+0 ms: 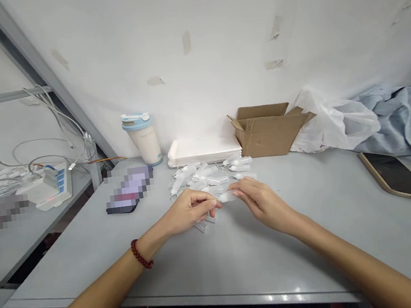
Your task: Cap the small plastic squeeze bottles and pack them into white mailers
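Observation:
Between my hands is a small translucent white plastic tube (227,197) with a narrow end pointing left. My right hand (263,201) grips its right end between thumb and fingertips. At the narrow end, my left hand (192,210) is closed in a pinch; what lies between those fingertips is too small to make out. Behind the hands spreads a loose pile of similar tubes (208,173), some with thin loops at their ends. Several more tubes (201,226) lie under and just in front of my left hand, partly hidden by it.
Behind the pile stand a stack of white padded envelopes (205,150), an open cardboard box (268,133) and a lidded cup (146,140). Phones (131,189) lie left and right (399,177). A plastic bag (331,123) and blue cloth (407,117) sit back right. A power strip (57,184) is left.

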{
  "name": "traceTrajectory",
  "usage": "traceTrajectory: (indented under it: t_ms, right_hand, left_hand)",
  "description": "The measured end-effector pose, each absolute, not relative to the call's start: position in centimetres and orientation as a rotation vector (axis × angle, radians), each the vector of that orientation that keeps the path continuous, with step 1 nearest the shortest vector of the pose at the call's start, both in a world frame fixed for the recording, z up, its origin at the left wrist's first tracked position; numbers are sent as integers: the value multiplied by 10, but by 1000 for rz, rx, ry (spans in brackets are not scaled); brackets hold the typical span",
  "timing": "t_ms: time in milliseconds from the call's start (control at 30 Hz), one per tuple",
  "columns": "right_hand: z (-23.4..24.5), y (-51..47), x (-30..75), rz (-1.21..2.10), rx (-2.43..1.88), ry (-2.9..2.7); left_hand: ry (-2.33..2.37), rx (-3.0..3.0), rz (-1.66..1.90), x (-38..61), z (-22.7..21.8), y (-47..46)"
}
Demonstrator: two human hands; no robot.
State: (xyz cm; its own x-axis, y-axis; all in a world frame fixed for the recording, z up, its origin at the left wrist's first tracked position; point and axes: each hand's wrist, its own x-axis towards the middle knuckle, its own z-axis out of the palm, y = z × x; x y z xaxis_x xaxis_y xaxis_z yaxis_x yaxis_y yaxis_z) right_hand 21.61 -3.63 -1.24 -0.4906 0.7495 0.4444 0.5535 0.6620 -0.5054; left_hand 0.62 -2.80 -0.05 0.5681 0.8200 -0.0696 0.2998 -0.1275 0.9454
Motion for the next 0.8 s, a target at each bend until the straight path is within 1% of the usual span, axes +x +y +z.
traceTrajectory:
  t_ms: [133, 200, 300, 400, 467, 600, 700, 800]
  right_hand:
    - [-13, -32, 216, 520, -1115, -2132]
    - [-14, -26, 220, 520, -1215, -2059]
    - [-19, -13, 234, 413, -1337, -1944]
    - [-27, 1, 249, 243, -1407, -1971]
    - [-33, 7, 255, 172, -1419, -2041]
    - [-43, 13, 260, 78, -1500, -2196]
    - [-47, 14, 259, 101, -1512, -2319]
    - [-46, 13, 259, 137, -1494, -2357]
  left_hand:
    - [972, 1611, 585, 5, 2, -23]
    - [1056, 1608, 649, 2, 5, -20]
    - [1253, 1699, 862, -7, 12, -15]
    - [1484, 1888, 1026, -17, 15, -10]
    - [1603, 2048, 1020, -22, 14, -8]
    - [1792, 2267, 879, -26, 8, -5]
    - [1850, 2289, 778, -26, 6, -5]
    - [1857, 2263, 773, -24, 5, -6]
